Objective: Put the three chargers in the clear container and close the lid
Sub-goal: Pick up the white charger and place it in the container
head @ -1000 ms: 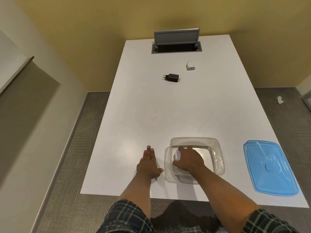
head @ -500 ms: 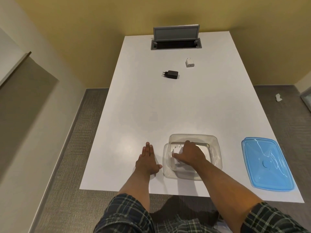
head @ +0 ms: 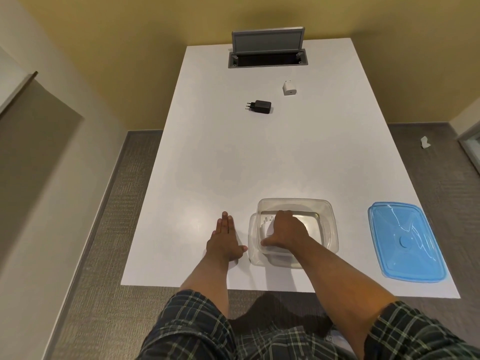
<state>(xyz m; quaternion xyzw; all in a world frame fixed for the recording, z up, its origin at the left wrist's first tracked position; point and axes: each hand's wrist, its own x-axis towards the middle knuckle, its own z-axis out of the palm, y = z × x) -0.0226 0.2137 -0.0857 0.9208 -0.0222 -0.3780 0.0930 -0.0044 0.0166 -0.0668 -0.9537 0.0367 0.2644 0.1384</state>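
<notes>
A clear container [head: 328, 224] stands near the table's front edge. My right hand [head: 285, 231] reaches down inside it and covers a white charger [head: 267, 225] lying at its left end, prongs pointing away from me. My left hand [head: 225, 242] lies flat on the table just left of the container, fingers together. A black charger [head: 261, 107] lies far out on the table, with a small white charger [head: 289, 88] behind it to the right. The blue lid [head: 405, 241] rests on the table to the right of the container.
A grey cable hatch [head: 267, 50] with its flap raised sits at the table's far end. The white table [head: 233, 165] stands against a yellow wall, with grey carpet on both sides. A scrap of white paper [head: 424, 142] lies on the floor at right.
My right hand has pressed lower into the container over the white charger. The camera has shifted slightly; the left hand stays flat.
</notes>
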